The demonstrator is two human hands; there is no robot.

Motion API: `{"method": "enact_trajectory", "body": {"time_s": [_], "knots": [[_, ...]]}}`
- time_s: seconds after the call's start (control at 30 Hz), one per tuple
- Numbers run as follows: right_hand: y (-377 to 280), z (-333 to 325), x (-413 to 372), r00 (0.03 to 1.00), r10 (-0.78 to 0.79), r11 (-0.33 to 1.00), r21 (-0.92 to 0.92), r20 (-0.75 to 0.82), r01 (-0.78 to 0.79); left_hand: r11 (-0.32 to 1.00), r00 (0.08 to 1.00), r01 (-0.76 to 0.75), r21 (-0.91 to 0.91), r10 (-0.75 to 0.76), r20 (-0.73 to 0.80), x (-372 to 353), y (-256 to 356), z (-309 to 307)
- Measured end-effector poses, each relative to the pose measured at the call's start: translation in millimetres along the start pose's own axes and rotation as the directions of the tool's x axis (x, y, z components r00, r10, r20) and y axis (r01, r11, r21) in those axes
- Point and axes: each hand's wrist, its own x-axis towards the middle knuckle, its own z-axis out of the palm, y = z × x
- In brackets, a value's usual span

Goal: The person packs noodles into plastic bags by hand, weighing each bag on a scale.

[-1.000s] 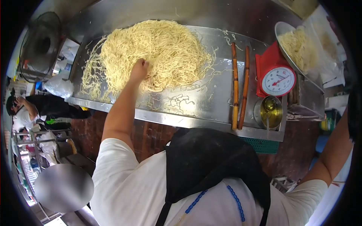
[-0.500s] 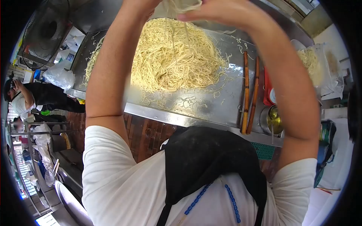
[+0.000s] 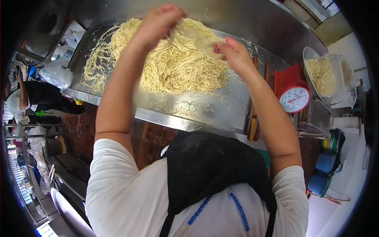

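Note:
A large heap of pale yellow noodles (image 3: pixel 177 73) lies on a steel worktable (image 3: pixel 185 114) with a raised back. Above the heap, my left hand (image 3: pixel 164 21) is closed, slightly blurred, with strands hanging below its fingers. Over the heap's right side, my right hand (image 3: pixel 235 55) pinches a small bunch of noodles between thumb and fingers. A few loose strands stretch in the air between both hands. Shorter bits of noodle stick to the metal near the front edge.
Wooden sticks (image 3: pixel 254 118) lie to the right of the heap. Beyond them stands a red dial scale (image 3: pixel 294 98) with a pan of noodles (image 3: pixel 320 75). A plastic bag (image 3: pixel 57 75) rests at the left end. Another person (image 3: pixel 35 96) stands farther left.
Both hands have come down from the top of the view and moved apart, strands between them. My right arm has shifted left, uncovering the scale.

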Motion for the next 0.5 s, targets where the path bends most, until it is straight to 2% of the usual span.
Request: {"method": "enact_trajectory", "body": {"time_s": [0.03,0.07,0.1,0.13,0.17,0.2,0.23,0.27,0.3,0.33,0.37,0.4,0.43,0.47,0.5], "knots": [[-11,6,3,0.998,-0.032,0.980,0.195,-0.057,0.043,0.999,0.999,0.025,0.026,-0.026,0.041,-4,2,18],[-21,11,2,0.998,-0.033,0.981,0.191,-0.061,0.044,0.998,0.996,0.047,0.051,-0.051,0.079,-4,0,37],[-33,18,-1,0.996,0.021,0.903,0.429,-0.088,0.019,0.999,0.998,0.007,-0.048,-0.004,0.066,-2,-7,59],[-41,25,-2,0.992,0.076,0.770,0.638,-0.099,0.004,0.989,0.998,-0.037,-0.146,0.044,0.045,0,-13,78],[-47,33,-3,0.990,0.131,0.629,0.776,-0.055,-0.041,0.991,0.988,0.075,-0.110,-0.059,0.141,3,-12,87],[-41,32,-1,0.991,0.123,0.636,0.771,-0.052,-0.039,0.981,0.959,0.182,-0.064,-0.163,0.230,5,-12,93],[-29,30,-1,0.968,0.248,0.572,0.812,-0.036,-0.116,0.982,0.962,0.175,-0.070,-0.156,0.222,7,-18,99],[-19,28,1,0.930,0.368,0.496,0.848,-0.012,-0.185,0.987,0.940,0.157,0.019,-0.155,0.304,8,-30,104],[-21,32,-6,0.897,0.441,0.559,0.793,-0.034,-0.245,0.986,0.909,0.128,0.109,-0.160,0.384,11,-40,107],[-19,32,-12,0.901,0.433,0.565,0.790,-0.037,-0.239,0.987,0.912,0.119,0.108,-0.152,0.380,11,-47,108],[-13,30,-18,0.907,0.419,0.607,0.753,-0.031,-0.255,0.942,0.946,-0.150,0.300,0.049,0.319,9,-56,110],[-6,29,-23,0.911,0.412,0.644,0.715,-0.023,-0.273,0.791,0.920,-0.375,0.483,0.252,0.301,3,-58,113],[-1,30,-21,0.847,0.529,0.576,0.755,-0.052,-0.313,0.858,0.957,-0.284,0.427,0.226,0.183,-4,-59,115],[4,28,-22,0.845,0.532,0.576,0.756,-0.059,-0.310,0.859,0.955,-0.288,0.423,0.227,0.189,-11,-60,120],[-4,26,-26,0.833,0.543,0.615,0.725,-0.105,-0.310,0.972,0.991,-0.127,0.196,0.118,0.058,-17,-64,126]]}}
